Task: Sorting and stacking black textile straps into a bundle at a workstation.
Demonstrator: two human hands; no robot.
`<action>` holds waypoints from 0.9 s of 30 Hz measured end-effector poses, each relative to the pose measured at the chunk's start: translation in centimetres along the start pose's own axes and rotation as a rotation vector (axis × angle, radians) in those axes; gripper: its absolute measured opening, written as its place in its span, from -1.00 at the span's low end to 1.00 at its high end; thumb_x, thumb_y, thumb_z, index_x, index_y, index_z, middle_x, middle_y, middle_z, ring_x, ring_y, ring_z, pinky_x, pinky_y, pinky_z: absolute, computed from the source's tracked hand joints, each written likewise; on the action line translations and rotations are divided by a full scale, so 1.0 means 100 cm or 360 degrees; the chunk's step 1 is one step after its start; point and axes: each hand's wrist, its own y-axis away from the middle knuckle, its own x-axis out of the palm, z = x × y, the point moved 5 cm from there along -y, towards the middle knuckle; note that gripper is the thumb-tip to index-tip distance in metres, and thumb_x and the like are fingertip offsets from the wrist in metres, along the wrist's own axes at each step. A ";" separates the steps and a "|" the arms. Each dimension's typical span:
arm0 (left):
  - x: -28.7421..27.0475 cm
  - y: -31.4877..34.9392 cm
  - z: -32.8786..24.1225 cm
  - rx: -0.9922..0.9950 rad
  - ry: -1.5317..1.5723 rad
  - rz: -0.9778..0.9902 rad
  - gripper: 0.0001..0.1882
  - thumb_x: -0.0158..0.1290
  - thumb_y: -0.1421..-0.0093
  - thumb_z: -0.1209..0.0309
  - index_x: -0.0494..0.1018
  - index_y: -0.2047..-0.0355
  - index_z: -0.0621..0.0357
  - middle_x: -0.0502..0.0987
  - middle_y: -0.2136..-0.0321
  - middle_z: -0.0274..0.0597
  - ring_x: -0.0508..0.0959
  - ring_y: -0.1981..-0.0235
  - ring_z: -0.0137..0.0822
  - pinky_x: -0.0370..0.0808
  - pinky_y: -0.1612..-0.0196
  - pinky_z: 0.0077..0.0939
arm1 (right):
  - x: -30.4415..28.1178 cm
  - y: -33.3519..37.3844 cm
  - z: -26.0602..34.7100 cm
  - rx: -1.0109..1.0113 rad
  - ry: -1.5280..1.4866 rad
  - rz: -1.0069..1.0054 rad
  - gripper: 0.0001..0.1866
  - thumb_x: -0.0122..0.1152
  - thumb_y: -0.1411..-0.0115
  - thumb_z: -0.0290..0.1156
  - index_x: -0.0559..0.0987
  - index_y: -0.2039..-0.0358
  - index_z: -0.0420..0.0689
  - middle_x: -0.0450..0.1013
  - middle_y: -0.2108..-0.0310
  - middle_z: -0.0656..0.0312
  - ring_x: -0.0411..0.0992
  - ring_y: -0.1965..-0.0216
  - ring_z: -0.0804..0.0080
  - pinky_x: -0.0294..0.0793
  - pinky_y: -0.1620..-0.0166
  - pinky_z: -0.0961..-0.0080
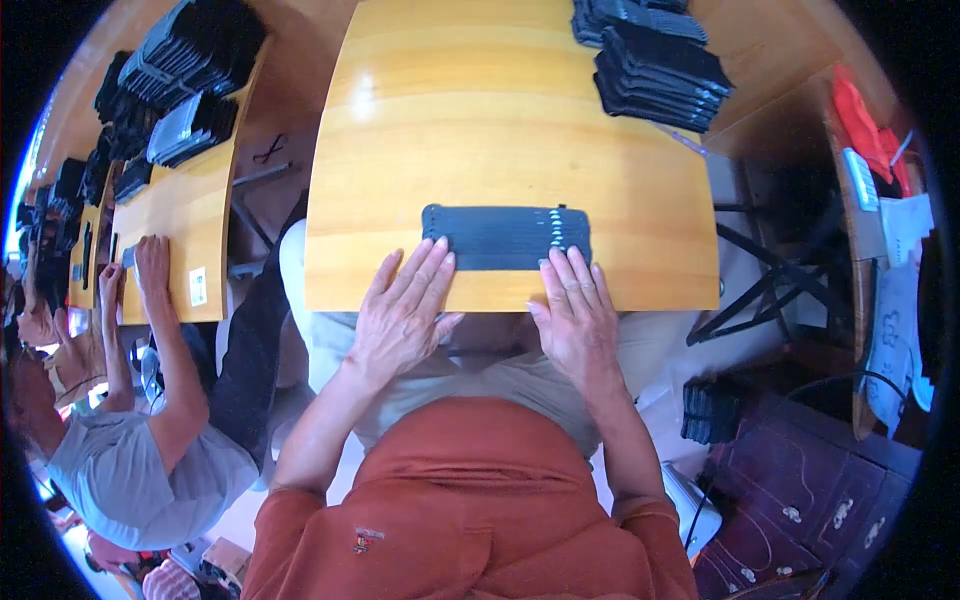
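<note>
A flat dark grey fabric bundle lies crosswise near the front edge of the wooden table. Fine lines run along its length, like overlapped layers, and a row of small white marks crosses its right part; it may be socks, but I cannot tell. My left hand rests its outstretched fingertips on the bundle's near left corner. On the near right part, the fingers of my right hand lie flat, close together. Neither hand grips anything.
Stacked dark fabric pieces sit at the table's far right. At left, a person in a grey shirt works at another table with more dark stacks. Dark red drawers stand low on the right.
</note>
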 end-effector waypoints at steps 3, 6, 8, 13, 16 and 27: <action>-0.005 0.002 0.000 0.0015 0.0005 -0.0004 -0.26 0.08 -0.32 0.00 0.32 -0.34 0.26 0.25 -0.43 -0.02 0.18 -0.48 -0.15 0.03 -0.50 -0.07 | -0.005 0.003 -0.006 0.0022 -0.0044 -0.0054 -0.45 0.31 -0.27 -0.17 0.54 -0.19 -0.20 0.40 -0.31 0.09 0.28 -0.39 0.13 0.16 -0.44 0.03; -0.008 0.003 -0.002 0.0014 0.0008 -0.0028 -0.27 0.09 -0.32 0.02 0.32 -0.34 0.28 0.25 -0.43 -0.01 0.21 -0.47 -0.14 0.05 -0.50 -0.08 | -0.007 0.004 -0.005 0.0057 -0.0051 -0.0108 -0.49 0.28 -0.30 -0.17 0.57 -0.17 -0.19 0.43 -0.30 0.10 0.29 -0.39 0.16 0.15 -0.44 0.05; -0.009 0.007 -0.001 0.0005 0.0026 -0.0057 -0.28 0.13 -0.31 0.06 0.32 -0.33 0.29 0.29 -0.40 0.01 0.26 -0.44 -0.11 0.07 -0.48 -0.08 | -0.005 0.009 -0.006 0.0077 -0.0044 -0.0116 -0.52 0.24 -0.33 -0.15 0.59 -0.15 -0.17 0.43 -0.30 0.16 0.29 -0.39 0.21 0.13 -0.45 0.08; -0.009 0.016 0.000 0.0012 0.0010 -0.0175 -0.31 0.16 -0.30 0.09 0.38 -0.29 0.31 0.37 -0.34 0.07 0.31 -0.41 -0.07 0.11 -0.47 -0.07 | -0.009 0.010 -0.003 0.0098 -0.0064 -0.0187 -0.56 0.22 -0.34 -0.16 0.63 -0.10 -0.17 0.45 -0.28 0.19 0.28 -0.40 0.25 0.14 -0.44 0.09; -0.008 0.021 0.009 -0.0153 0.0300 -0.0376 -0.45 0.20 -0.30 0.25 0.45 -0.19 0.35 0.47 -0.23 0.13 0.40 -0.33 0.04 0.27 -0.37 -0.03 | -0.020 0.003 -0.001 0.0087 -0.0197 -0.0255 -0.61 0.31 -0.26 -0.24 0.66 -0.02 -0.20 0.51 -0.20 0.11 0.38 -0.32 0.15 0.26 -0.37 0.07; -0.016 -0.030 0.026 -0.0898 0.0973 -0.0192 -0.73 0.27 -0.22 0.39 0.48 0.16 0.23 0.61 0.49 -0.01 0.60 0.50 0.04 0.50 0.39 -0.13 | -0.019 -0.030 0.007 -0.0118 -0.0285 -0.0289 -0.65 0.36 -0.17 -0.34 0.64 0.08 -0.28 0.52 -0.04 0.01 0.37 -0.20 0.00 0.30 -0.32 -0.07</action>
